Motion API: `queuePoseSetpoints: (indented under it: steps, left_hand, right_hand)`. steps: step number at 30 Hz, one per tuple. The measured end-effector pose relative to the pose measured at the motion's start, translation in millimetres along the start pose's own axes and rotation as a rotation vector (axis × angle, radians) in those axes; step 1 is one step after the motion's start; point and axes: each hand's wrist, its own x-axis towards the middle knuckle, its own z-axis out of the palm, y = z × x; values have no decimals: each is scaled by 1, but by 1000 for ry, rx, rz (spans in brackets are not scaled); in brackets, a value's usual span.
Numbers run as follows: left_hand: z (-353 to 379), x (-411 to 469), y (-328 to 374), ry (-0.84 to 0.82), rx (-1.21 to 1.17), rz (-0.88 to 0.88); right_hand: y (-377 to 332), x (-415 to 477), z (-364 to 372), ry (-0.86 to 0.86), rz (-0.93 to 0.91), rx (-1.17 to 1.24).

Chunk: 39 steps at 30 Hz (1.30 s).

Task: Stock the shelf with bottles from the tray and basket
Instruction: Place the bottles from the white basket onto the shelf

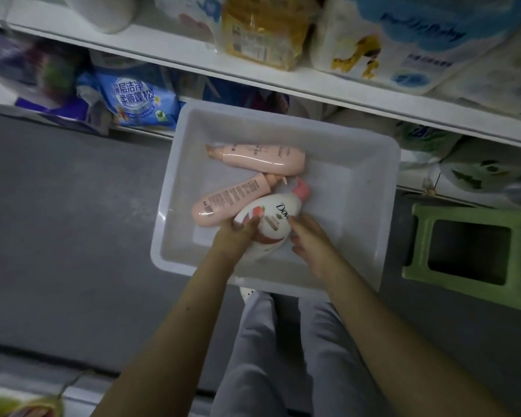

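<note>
Both hands clamped on a smooth, rounded white Dove bottle: left hand, right hand. Lying inside a translucent, rectangular plastic tray beside two glossy pink bottles.

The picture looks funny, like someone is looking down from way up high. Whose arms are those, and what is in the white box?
A person wears a camera on their head, so you see what they see, looking down at their own arms and grey trousers. The white plastic tray sits on the grey floor by white shelves full of packets. Three bottles lie inside: two pink lotion bottles and a white Dove bottle with a pink pump. The left hand grips the Dove bottle, and the right hand touches its other side. A green plastic stool stands nearby.
</note>
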Motion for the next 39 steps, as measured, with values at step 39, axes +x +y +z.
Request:
queuePoseSetpoints:
  steps: [39]
  left_hand:
    - [111,-333,204,-460,143,605]
  right_hand:
    - [-115,-370,-192,61,-884,708]
